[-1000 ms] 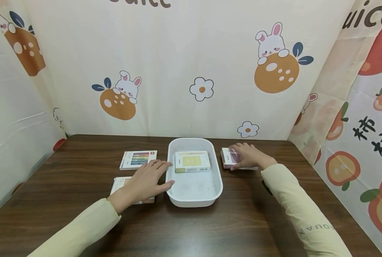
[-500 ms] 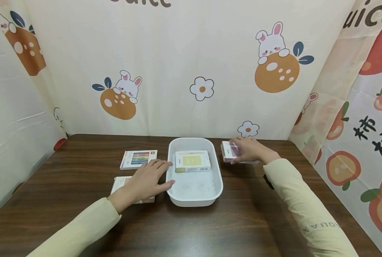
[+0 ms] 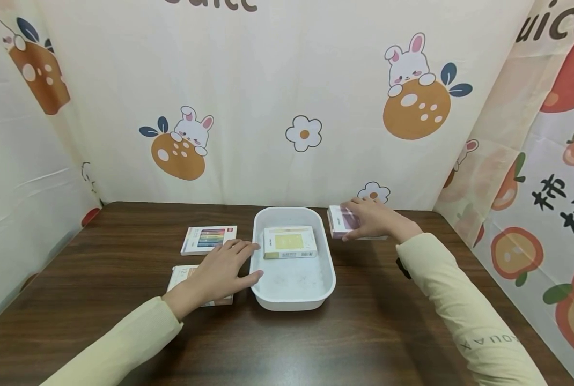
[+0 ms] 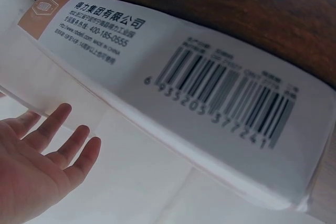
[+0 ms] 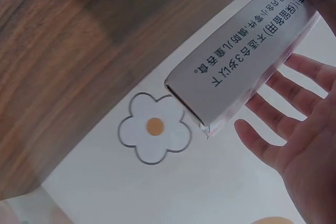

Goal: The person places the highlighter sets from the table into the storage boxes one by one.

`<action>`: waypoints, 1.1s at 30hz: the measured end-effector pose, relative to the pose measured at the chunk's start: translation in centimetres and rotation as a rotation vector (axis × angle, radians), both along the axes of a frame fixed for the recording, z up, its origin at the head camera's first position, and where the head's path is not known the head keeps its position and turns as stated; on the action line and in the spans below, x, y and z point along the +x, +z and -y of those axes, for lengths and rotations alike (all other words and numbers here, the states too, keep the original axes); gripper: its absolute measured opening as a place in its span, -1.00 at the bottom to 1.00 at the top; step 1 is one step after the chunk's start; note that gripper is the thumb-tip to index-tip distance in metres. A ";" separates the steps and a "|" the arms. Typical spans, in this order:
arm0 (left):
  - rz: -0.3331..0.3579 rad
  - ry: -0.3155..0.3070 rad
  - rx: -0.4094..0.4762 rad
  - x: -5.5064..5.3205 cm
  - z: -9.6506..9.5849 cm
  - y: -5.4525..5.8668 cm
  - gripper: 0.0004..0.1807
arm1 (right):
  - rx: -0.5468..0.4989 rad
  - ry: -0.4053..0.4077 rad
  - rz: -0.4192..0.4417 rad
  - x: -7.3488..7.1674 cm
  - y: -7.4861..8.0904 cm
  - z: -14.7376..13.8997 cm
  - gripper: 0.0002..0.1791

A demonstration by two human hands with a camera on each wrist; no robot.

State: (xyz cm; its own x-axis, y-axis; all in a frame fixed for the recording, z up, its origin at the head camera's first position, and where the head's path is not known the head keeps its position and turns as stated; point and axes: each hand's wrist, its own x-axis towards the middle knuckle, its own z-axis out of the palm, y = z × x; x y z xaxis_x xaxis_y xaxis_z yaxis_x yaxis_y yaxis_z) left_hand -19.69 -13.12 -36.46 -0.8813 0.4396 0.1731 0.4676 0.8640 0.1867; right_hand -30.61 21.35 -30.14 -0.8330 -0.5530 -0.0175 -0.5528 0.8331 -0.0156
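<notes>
In the head view my left hand (image 3: 218, 273) lies with spread fingers at the left rim of a white plastic tub (image 3: 294, 284). A flat white box with a yellow panel (image 3: 289, 241) is inside the tub. To the tub's right, my right hand (image 3: 376, 219) grips a purple-and-white box (image 3: 336, 222) from above. The right wrist view shows the thumb on one side of this white-edged box (image 5: 236, 56) and the fingers on the other. Part of a white-and-tan box (image 3: 179, 274) is hidden under my left forearm; its barcode side (image 4: 210, 93) fills the left wrist view.
A flat white box with a coloured-stripe picture (image 3: 208, 239) lies on the dark wood table (image 3: 123, 268), left of the tub. A printed curtain (image 3: 248, 161) stands along the table's back edge, and more printed cloth (image 3: 509, 214) hangs at the right.
My right hand has moved slightly away from me, then left toward the tub, carrying the purple-and-white box. My left hand and the tub have stayed put.
</notes>
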 end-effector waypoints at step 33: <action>-0.014 -0.007 0.003 0.0 0.0 0.0 -0.32 | 0.168 0.143 -0.068 1.7 0.9 8.0 -0.15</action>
